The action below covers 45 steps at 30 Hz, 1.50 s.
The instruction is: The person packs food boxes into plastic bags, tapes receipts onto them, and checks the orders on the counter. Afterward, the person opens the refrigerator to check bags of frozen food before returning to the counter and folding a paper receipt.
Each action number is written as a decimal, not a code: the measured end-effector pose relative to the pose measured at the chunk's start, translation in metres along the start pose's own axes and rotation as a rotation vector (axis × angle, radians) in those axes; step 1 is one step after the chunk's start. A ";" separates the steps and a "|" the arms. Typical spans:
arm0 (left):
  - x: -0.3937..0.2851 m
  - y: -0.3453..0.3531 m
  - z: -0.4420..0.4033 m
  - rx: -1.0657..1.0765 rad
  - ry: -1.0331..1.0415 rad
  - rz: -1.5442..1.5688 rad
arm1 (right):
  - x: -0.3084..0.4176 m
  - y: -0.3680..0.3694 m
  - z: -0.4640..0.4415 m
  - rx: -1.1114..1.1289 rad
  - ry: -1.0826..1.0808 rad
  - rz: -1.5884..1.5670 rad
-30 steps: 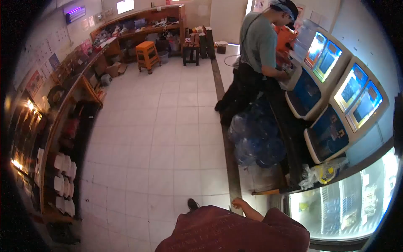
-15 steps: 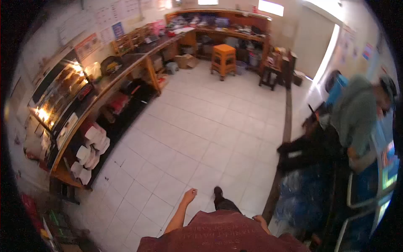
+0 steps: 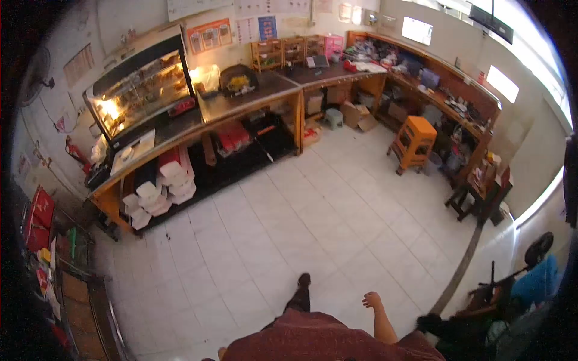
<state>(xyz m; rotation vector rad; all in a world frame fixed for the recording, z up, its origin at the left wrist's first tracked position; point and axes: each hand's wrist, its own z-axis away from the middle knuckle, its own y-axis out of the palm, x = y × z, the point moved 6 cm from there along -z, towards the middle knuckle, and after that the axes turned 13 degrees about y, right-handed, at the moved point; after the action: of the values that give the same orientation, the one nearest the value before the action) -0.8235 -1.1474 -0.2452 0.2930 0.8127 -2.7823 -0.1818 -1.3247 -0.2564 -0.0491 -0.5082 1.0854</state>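
Note:
My right hand (image 3: 372,299) swings out over the white tiled floor (image 3: 283,222), in front of my maroon shirt (image 3: 313,337). It holds nothing that I can see, and its fingers look loosely bent and a little apart. Only a small bit of my left hand (image 3: 222,352) shows at the bottom edge, beside the shirt, with its fingers hidden. One dark shoe (image 3: 304,280) is stretched forward on the tiles. Neither hand touches any object in sight.
A lit glass display case (image 3: 144,90) stands on the long counter (image 3: 277,84) at left, with stacked white boxes (image 3: 171,180) below. An orange stool (image 3: 415,144) stands by the back counter. At lower right are a blue chair (image 3: 536,283) and dark furniture.
My view has turned left, bringing the display case and counter further in. My right hand has swung forward, while my left has dropped back nearly out of sight. The other foot is now forward.

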 end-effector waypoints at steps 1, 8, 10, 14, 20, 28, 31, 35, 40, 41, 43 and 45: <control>-0.022 -0.009 -0.015 0.012 -0.004 0.019 | 0.019 0.008 -0.023 0.041 -0.071 -0.082; -0.249 -0.085 -0.159 0.030 0.470 -0.092 | 0.121 0.059 -0.074 0.367 -0.318 0.792; -0.349 -0.125 -0.211 -0.091 0.829 -0.148 | 0.161 0.049 -0.054 0.307 -0.224 0.638; -0.573 -0.245 -0.221 -0.176 0.951 0.014 | 0.246 0.024 -0.073 0.228 -0.159 0.350; -0.705 -0.322 -0.305 -0.413 0.926 0.059 | 0.411 -0.033 -0.145 0.184 -0.489 0.008; -0.630 -0.359 -0.414 -0.334 0.692 0.446 | 0.706 -0.044 -0.347 0.203 0.022 0.216; -0.626 -0.378 -0.447 -0.153 0.082 0.161 | 0.840 -0.019 -0.366 0.202 -0.117 0.247; -0.704 -0.467 -0.453 -0.581 0.374 -0.077 | 0.956 0.025 -0.371 0.275 -0.275 0.249; -0.938 -0.660 -0.474 -0.918 0.903 -0.145 | 1.030 0.037 -0.395 0.212 -0.281 0.485; -0.976 -0.694 -0.488 -1.008 0.975 -0.152 | 1.050 0.038 -0.394 0.165 -0.378 0.533; -1.070 -0.776 -0.473 -1.281 1.168 -0.148 | 1.060 0.028 -0.443 0.111 -0.614 0.565; -1.139 -0.843 -0.487 -1.323 1.268 -0.150 | 1.136 0.017 -0.364 0.190 -0.544 0.195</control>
<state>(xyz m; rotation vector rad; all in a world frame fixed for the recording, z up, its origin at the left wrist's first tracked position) 0.0961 -0.0059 0.0644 1.6575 2.5962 -1.2301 0.3699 -0.2710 -0.1608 0.3796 -0.8975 1.3379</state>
